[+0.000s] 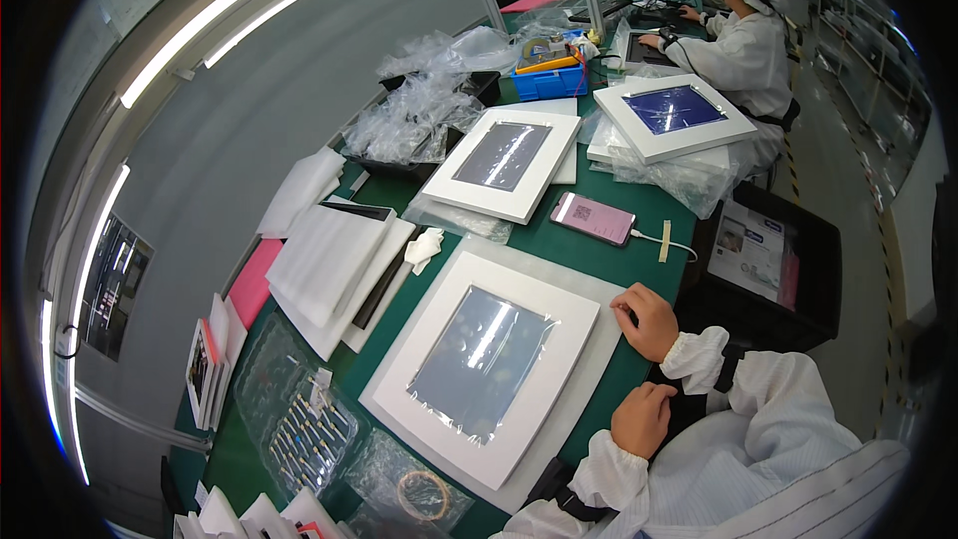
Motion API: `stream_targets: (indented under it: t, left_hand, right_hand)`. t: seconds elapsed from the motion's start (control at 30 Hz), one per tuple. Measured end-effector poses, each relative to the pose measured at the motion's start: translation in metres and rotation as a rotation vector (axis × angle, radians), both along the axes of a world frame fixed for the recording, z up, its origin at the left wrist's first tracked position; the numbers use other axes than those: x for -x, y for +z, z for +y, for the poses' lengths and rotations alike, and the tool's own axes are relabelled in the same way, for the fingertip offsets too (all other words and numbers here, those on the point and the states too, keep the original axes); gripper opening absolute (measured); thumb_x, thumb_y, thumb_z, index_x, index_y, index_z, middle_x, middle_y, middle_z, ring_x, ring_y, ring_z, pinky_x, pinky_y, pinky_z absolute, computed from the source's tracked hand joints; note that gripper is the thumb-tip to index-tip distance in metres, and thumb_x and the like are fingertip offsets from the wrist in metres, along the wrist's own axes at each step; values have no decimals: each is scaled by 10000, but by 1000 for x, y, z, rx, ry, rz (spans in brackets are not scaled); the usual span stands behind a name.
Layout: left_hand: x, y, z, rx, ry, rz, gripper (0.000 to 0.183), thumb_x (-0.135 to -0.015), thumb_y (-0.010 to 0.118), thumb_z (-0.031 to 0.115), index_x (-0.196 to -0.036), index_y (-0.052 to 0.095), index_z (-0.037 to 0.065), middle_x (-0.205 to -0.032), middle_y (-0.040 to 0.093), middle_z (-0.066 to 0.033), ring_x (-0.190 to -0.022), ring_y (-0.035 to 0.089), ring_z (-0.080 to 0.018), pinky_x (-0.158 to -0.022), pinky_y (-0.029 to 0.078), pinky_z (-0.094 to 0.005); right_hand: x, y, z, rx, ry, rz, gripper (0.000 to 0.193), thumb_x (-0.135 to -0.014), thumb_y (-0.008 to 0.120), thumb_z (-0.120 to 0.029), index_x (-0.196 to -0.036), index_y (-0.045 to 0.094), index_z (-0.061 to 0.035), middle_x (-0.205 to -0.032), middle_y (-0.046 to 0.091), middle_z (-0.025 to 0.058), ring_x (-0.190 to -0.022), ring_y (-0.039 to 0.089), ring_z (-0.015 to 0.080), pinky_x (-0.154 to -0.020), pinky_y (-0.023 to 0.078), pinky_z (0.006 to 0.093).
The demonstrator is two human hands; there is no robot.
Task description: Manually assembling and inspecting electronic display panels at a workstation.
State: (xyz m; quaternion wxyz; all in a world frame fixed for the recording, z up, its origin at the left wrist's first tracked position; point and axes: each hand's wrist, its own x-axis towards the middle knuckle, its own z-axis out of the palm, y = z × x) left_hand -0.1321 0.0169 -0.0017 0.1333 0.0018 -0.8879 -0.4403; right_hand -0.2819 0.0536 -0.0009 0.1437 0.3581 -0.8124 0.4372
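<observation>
A white square frame (414, 349) with a grey film-covered panel (481, 361) lies flat on a white foam sheet (599, 291) before me. At the foam sheet's right corner rests my right hand (649, 322), its fingers loosely curled, with nothing visible in them. My left hand (642, 420) is closed beside the table edge, close to my body, and apart from the frame. No object shows in it, though its palm is hidden. Beyond the frame lies a phone (593, 219) with a white cable plugged in.
Two more framed panels, one grey (502, 157) and one blue (675, 110), lie farther back. Foam-wrapped sheets (334, 260), a clear tray of small parts (314, 436) and a plastic bag (409, 484) stand left. A black bin (813, 269) stands right; a co-worker (738, 50) sits beyond.
</observation>
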Motion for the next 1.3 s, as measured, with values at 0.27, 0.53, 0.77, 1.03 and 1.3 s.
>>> stream_targets:
  t: [0.27, 0.53, 0.77, 1.03, 1.3]
  left_hand:
    - [0, 0, 0, 1, 0, -2, 130, -766, 599, 34, -877, 650, 79, -804, 610, -65, -737, 597, -251, -642, 475, -332]
    - [-1, 0, 0, 6, 6, 14, 129, -767, 599, 38, -874, 651, 87, -796, 606, -61, -732, 593, -251, -639, 474, -333]
    - [0, -1, 1, -5, 3, 13, 128, -768, 599, 39, -876, 648, 87, -794, 602, -61, -732, 593, -248, -634, 472, -334]
    - [-1, 0, 0, -6, 12, 17, 129, -764, 600, 37, -877, 644, 83, -799, 604, -61, -738, 595, -250, -640, 474, -332]
    - [-2, -1, 1, -18, 1, 18, 133, -758, 601, 29, -874, 640, 81, -808, 605, -62, -744, 597, -252, -643, 475, -334]
  right_hand:
    - [-1, 0, 0, 6, 8, -8, 46, -778, 598, -35, -823, 590, -40, -779, 542, 82, -693, 576, 253, -614, 469, 331]
    - [-3, 0, 1, 6, 3, -19, 45, -777, 598, -34, -821, 591, -41, -777, 540, 83, -687, 577, 247, -607, 469, 328]
    - [-1, -1, 0, 11, -5, 5, 49, -775, 597, -28, -821, 592, -43, -771, 536, 81, -678, 575, 246, -603, 467, 326]
    - [-2, 1, -1, 6, -6, -11, 46, -775, 594, -26, -818, 594, -40, -777, 542, 86, -682, 575, 260, -606, 467, 334]
    - [-3, 1, 0, 0, -2, -26, 52, -774, 594, -21, -823, 595, -38, -777, 541, 87, -680, 578, 252, -602, 467, 331]
